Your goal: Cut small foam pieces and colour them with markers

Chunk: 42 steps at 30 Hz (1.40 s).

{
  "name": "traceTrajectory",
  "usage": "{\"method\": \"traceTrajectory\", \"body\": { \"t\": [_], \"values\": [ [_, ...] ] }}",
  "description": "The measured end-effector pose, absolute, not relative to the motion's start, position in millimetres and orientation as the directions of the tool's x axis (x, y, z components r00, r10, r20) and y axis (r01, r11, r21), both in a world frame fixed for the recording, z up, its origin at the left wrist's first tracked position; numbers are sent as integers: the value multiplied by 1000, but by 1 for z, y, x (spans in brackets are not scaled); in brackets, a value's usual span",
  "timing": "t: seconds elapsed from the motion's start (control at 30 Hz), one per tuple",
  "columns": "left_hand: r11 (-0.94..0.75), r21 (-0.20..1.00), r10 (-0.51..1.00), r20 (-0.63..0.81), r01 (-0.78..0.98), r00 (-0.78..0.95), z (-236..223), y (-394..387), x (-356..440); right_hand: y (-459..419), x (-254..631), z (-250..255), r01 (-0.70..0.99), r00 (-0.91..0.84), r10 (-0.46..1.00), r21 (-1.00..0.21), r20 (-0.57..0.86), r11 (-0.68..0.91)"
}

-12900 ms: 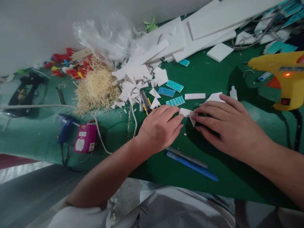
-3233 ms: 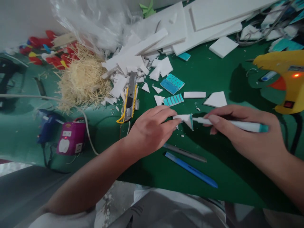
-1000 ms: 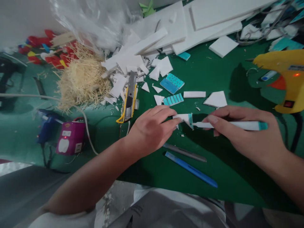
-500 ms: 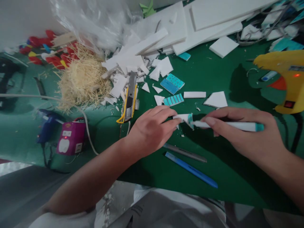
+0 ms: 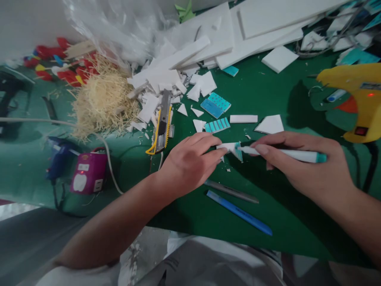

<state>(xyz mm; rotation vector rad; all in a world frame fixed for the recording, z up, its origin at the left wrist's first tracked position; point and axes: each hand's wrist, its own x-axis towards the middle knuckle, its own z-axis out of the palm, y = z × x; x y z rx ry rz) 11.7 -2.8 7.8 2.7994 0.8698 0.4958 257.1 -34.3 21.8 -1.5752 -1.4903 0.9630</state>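
Observation:
A small white foam board piece [image 5: 229,146] lies on the green table, its right end coloured teal. The fingertips of my left hand [image 5: 193,161] press on its left end and pin it down. My right hand [image 5: 300,159] grips a white marker [image 5: 297,155] with a teal end, its tip touching the teal part of the piece. Just beyond are a teal striped piece [image 5: 218,125], a blue and teal dotted piece [image 5: 216,105] and a narrow white strip [image 5: 243,119]. Nearer my body lie a grey pen [image 5: 235,191] and a blue pen [image 5: 239,212].
A yellow utility knife [image 5: 162,123] rests left of my left hand, beside foam scraps [image 5: 149,107] and a wood-straw heap [image 5: 102,95]. A yellow glue gun [image 5: 357,99] stands at right. A purple power box [image 5: 88,172] and cable sit at left. Foam sheets [image 5: 276,20] lie behind.
My right hand and the marker have shifted slightly left, the tip now farther onto the piece. More teal shows at its right end. My left hand stays put.

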Motion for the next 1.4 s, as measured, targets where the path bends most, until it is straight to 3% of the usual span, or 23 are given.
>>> {"method": "traceTrajectory", "body": {
  "t": [0.37,0.83,1.27,1.4],
  "values": [
    [-821,257,568,270,510,778,7,-5,13,-33,256,24,409,73,996,-909,-47,-73],
    [-815,265,575,269,515,773,7,-4,13,-32,257,21,407,-3,999,-912,-53,-47],
    [-819,266,569,275,508,775,7,-4,14,-32,256,19,434,58,998,-901,23,-5],
    [-817,265,573,277,512,772,6,-5,14,-33,258,15,420,2,1000,-907,-4,-4]
  ]
}}
